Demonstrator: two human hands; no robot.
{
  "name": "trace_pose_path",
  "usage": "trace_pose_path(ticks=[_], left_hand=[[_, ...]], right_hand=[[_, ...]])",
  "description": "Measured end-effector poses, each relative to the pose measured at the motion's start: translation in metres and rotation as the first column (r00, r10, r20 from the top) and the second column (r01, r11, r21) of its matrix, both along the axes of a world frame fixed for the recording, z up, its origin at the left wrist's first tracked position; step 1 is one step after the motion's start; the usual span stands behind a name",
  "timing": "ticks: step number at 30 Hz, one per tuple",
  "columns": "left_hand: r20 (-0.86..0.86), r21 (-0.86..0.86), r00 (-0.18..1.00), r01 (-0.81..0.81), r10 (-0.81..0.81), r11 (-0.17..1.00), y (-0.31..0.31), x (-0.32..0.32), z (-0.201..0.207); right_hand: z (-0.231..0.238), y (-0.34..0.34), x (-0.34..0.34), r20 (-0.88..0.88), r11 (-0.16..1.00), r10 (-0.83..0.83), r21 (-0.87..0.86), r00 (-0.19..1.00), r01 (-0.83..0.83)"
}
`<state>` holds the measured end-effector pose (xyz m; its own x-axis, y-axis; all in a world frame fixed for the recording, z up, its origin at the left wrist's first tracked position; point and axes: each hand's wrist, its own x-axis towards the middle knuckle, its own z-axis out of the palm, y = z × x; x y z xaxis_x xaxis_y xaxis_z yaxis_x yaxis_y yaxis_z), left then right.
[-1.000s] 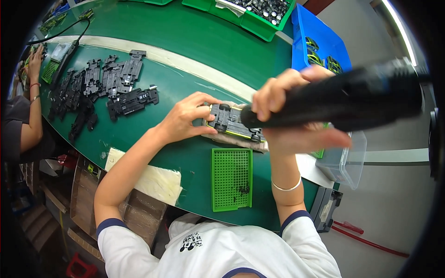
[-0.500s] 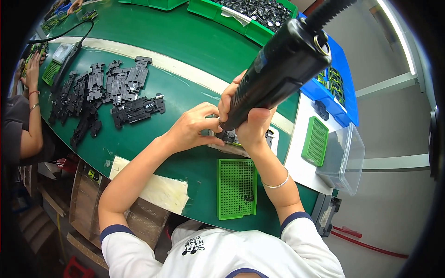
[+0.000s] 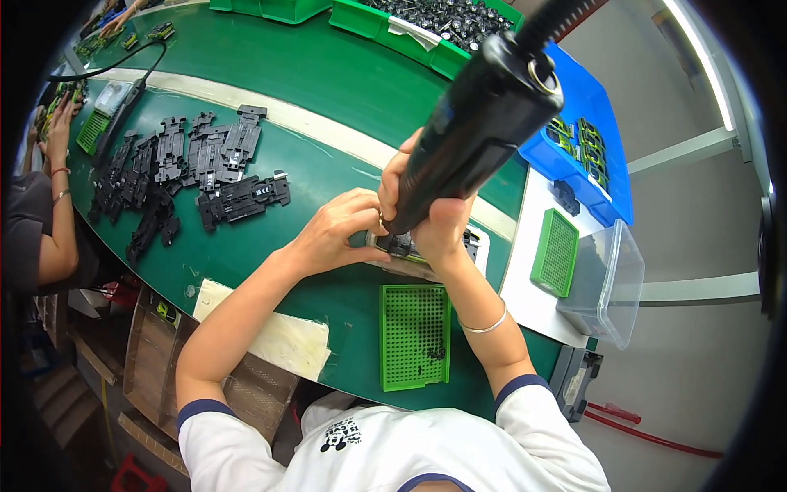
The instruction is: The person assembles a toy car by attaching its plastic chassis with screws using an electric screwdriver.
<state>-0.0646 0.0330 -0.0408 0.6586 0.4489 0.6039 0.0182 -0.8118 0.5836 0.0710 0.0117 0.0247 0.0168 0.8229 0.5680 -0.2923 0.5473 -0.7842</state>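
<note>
Left grip [image 3: 338, 227]: my thumb and fingers are pinching the left end of the dark part, thumb on the near side, fingers on the far side.
Right grip [image 3: 443, 221]: I have it wrapped around the black power driver [image 3: 475, 135], thumb on the right, fingers on the left.
Driver: tilted, its thick upper end leaning far and right, its lower end just beside my left fingertips; whether the tip touches anything, I cannot tell.
Dark part [image 3: 402, 244]: beneath my right grip, in a pale holder [image 3: 482, 256] on the green surface [image 3: 246, 49], partly hidden by my fingers.
Near tray [image 3: 402, 316]: green and perforated, just nearer than the holder, with small dark pieces [image 3: 435, 353] toward its near right.
Left side: a spread of black chassis pieces [image 3: 170, 152], some overlapping; a pale sheet [image 3: 283, 328] lies at the near edge.
Right side: a second green tray [image 3: 556, 254] beside a clear container [image 3: 611, 279].
Far side: a green bin [image 3: 361, 25] full of small dark pieces, and a blue bin [image 3: 594, 90] holding yellow-green parts.
</note>
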Motion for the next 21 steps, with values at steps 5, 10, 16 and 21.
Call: trace_pose_path(ticks=[5, 10, 16, 21], left_hand=[[-0.045, -0.262, 0.998, -0.058, 0.048, 0.963, 0.003, -0.002, -0.001], [0.139, -0.484, 0.990, 0.102, -0.039, 0.869, -0.008, 0.016, 0.004], [0.134, -0.120, 0.979, 0.168, -0.152, 0.978, -0.005, 0.054, 0.084], [-0.134, 0.286, 0.964, -0.184, 0.230, 0.940, 0.088, 0.006, 0.147]], right_hand=[[0.049, -0.010, 0.035, -0.113, 0.977, -0.007, 0.211, 0.994, 0.031], [0.094, -0.060, 0.103, -0.268, 0.892, -0.160, 0.374, 0.950, 0.255], [0.118, -0.101, 0.144, -0.459, 0.748, -0.425, 0.308, 0.780, 0.588], [0.121, -0.117, 0.167, -0.529, 0.614, -0.558, 0.254, 0.639, 0.747]])
